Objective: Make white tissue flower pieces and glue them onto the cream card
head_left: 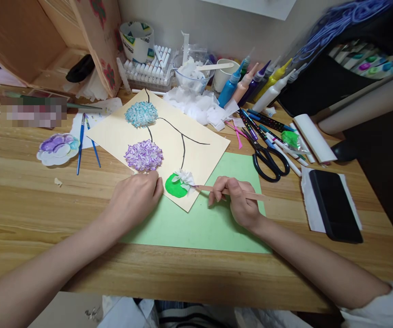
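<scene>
A cream card [203,159] lies tilted, with black stem lines, a blue fluffy blossom [140,114] and a purple one [144,155]. Near its front corner is a bright green patch [176,186], partly covered by white paper scraps [185,177]. My right hand [240,198] is closed around a flat wooden craft stick [251,196], its tip touching the scraps. Curled over the card's lower left edge, my left hand [136,196] rests just below the purple blossom; its fingertips are hidden. Under the card lies a light green sheet [196,234].
Black scissors [267,159], pens and a phone [334,205] lie to the right. Paint bottles [230,86], a tub of torn white paper [192,77] and a marker box [151,70] line the back. A paint palette [58,152] and brushes [81,143] lie left.
</scene>
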Action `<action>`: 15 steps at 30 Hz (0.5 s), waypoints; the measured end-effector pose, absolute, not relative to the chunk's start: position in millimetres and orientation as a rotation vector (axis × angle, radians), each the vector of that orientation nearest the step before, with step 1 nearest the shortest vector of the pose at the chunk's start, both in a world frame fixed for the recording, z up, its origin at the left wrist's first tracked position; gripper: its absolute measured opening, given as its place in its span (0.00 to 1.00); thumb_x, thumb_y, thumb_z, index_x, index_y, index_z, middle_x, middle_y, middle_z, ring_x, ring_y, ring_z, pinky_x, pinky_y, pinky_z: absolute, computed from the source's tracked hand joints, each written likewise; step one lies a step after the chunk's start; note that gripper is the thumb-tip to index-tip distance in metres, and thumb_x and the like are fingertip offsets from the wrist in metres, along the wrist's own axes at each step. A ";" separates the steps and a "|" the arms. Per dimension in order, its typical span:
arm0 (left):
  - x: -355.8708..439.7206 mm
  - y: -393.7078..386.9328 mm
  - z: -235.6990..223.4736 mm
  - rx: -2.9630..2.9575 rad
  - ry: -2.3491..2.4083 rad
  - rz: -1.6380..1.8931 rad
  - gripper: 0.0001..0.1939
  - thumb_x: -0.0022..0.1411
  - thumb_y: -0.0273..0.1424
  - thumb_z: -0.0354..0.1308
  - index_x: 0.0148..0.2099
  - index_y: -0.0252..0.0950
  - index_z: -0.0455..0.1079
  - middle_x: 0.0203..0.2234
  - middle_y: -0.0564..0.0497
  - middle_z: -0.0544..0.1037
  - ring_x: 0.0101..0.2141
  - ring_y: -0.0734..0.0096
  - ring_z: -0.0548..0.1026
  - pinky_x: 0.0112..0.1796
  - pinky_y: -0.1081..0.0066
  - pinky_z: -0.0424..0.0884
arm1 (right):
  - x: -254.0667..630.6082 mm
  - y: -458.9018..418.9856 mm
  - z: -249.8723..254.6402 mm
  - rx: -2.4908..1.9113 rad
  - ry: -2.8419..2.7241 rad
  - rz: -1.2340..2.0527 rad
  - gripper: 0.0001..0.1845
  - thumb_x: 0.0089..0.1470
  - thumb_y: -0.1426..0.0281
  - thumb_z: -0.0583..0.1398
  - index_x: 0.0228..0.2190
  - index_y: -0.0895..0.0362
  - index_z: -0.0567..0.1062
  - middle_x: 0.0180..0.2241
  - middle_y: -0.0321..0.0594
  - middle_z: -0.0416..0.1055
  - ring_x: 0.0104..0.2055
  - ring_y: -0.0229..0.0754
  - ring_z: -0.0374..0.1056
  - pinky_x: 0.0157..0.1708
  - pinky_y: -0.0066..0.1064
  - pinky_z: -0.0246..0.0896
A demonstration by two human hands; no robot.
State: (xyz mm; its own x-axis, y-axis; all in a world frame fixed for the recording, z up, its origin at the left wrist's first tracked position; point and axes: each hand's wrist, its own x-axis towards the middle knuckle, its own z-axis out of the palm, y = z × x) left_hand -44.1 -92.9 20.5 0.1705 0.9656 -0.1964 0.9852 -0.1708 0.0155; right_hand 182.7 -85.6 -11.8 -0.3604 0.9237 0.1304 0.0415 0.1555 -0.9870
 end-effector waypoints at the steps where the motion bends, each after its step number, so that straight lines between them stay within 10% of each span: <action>1: -43.9 -92.6 20.2 2.292 1.927 -0.216 0.17 0.65 0.35 0.39 0.32 0.35 0.66 0.25 0.47 0.75 0.26 0.64 0.72 0.23 0.69 0.50 | 182.6 -85.4 -11.6 -0.961 -1.591 1.327 0.25 0.63 0.60 0.45 0.21 0.57 0.68 0.19 0.37 0.66 0.23 0.36 0.65 0.24 0.30 0.56; 15: -44.2 -92.1 18.3 2.318 1.923 -0.235 0.16 0.64 0.34 0.39 0.31 0.35 0.65 0.23 0.47 0.74 0.25 0.63 0.72 0.23 0.69 0.47 | 182.9 -84.3 -12.5 -0.807 -1.989 1.005 0.21 0.63 0.66 0.43 0.23 0.57 0.65 0.21 0.38 0.63 0.25 0.37 0.60 0.28 0.32 0.55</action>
State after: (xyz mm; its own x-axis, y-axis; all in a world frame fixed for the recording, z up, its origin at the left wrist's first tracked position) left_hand -44.2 -92.1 18.3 0.1806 0.9639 -0.1955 0.9826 -0.1855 -0.0067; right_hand 182.9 -84.3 -12.5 -0.5176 0.7863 0.3374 0.1951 0.4924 -0.8482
